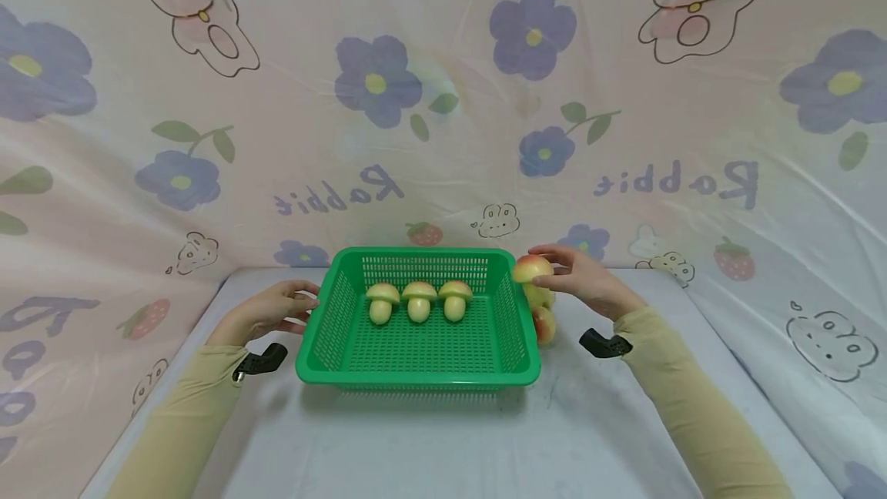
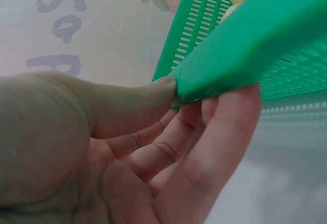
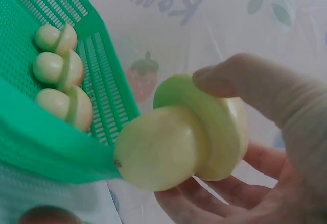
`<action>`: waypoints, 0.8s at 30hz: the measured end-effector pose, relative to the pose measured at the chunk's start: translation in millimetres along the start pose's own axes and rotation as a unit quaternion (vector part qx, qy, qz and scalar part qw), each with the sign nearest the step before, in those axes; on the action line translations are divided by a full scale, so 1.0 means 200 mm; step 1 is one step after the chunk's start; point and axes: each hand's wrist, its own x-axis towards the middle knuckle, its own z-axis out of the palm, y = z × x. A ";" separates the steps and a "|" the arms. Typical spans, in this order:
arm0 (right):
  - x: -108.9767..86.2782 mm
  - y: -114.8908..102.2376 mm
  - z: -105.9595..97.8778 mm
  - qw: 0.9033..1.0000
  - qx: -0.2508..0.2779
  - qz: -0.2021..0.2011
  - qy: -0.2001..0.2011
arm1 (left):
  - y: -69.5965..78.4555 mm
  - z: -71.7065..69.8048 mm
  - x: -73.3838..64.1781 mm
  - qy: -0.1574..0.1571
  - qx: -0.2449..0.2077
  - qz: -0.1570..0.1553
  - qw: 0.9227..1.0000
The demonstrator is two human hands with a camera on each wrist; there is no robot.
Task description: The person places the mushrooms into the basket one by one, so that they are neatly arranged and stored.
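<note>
A green plastic basket (image 1: 419,377) stands in the middle of the table. Three toy mushrooms, the middle one (image 1: 419,300) among them, lie in a row inside it, caps toward the back wall. At the basket's left side, my left hand (image 1: 273,310) pinches the rim (image 2: 219,63), thumb at its edge and fingers underneath. My right hand (image 1: 582,277) holds another mushroom (image 3: 168,142) by its cap, just beside the right rim. The stem points toward the basket in the right wrist view. Below it, another reddish-yellow mushroom (image 1: 543,324) sits outside the basket, partly hidden.
A white cloth (image 1: 430,453) covers the table. Behind and around it hangs a pink curtain (image 1: 443,160) printed with flowers and rabbits. Black wrist cameras, such as the right one (image 1: 605,343), stick out from both sleeves.
</note>
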 end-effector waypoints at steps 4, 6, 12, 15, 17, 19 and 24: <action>0.01 -0.01 0.06 1.000 0.008 -0.002 -0.015 | -0.01 0.00 0.00 0.001 0.002 0.002 1.000; 0.02 -0.02 0.08 1.000 0.013 -0.004 -0.023 | -0.01 0.00 0.00 0.000 0.003 0.003 1.000; 0.06 -0.04 0.15 0.999 0.024 -0.017 -0.040 | -0.01 0.01 0.01 0.001 0.002 0.004 1.000; 0.08 -0.05 0.19 0.998 0.031 -0.019 -0.048 | -0.01 0.01 0.01 -0.002 0.004 0.004 1.000; 0.09 -0.06 0.21 0.998 0.034 -0.022 -0.055 | -0.01 0.01 0.01 -0.001 0.004 0.004 1.000; 0.11 -0.06 0.24 0.997 0.036 -0.023 -0.057 | -0.01 0.00 0.01 0.000 0.005 0.005 1.000; 0.15 -0.05 0.31 0.997 0.042 -0.021 -0.067 | -0.02 0.00 0.00 0.002 0.007 0.005 1.000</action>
